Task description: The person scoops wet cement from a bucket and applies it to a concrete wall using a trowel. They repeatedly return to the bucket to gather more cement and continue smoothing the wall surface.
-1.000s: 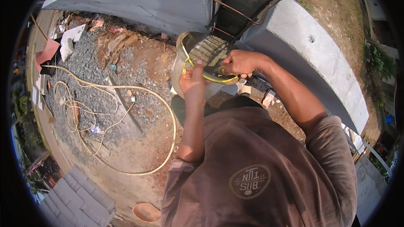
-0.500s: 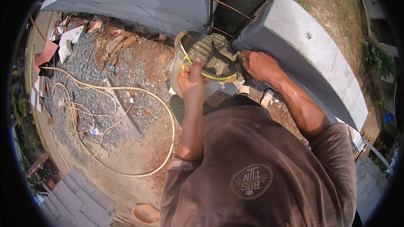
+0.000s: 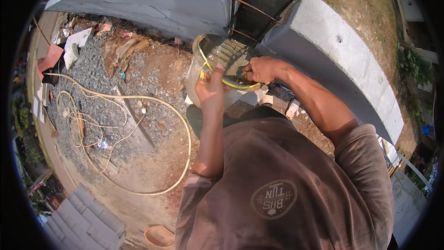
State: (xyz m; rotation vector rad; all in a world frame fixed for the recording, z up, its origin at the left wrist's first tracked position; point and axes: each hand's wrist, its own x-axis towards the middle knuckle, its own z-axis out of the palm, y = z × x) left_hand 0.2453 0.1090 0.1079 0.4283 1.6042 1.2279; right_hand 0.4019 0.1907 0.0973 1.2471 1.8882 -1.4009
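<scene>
A mortar-smeared bucket [image 3: 193,79] with a yellow cord handle [image 3: 206,61] sits in front of me. Wet grey mortar [image 3: 231,52] with ridges across its surface lies inside. My left hand [image 3: 211,87] is closed on the bucket's near rim and the cord, thumb upward. Over the bucket's right side, my right hand [image 3: 268,69] is wrapped around a trowel [image 3: 241,72]. Its blade is down in the mortar, mostly hidden by the fingers and the mix.
Grey walls [image 3: 333,60] flank a dark column gap with rusty rebar [image 3: 256,9] just beyond the bucket. To the left, a coiled hose [image 3: 187,129] lies over gravel [image 3: 99,74]. Grey pavers [image 3: 85,217] and an orange-brown bowl [image 3: 159,236] lie at lower left.
My right hand has moved left over the bucket, bringing the trowel from above the right rim down into the mortar. The left hand keeps its grip.
</scene>
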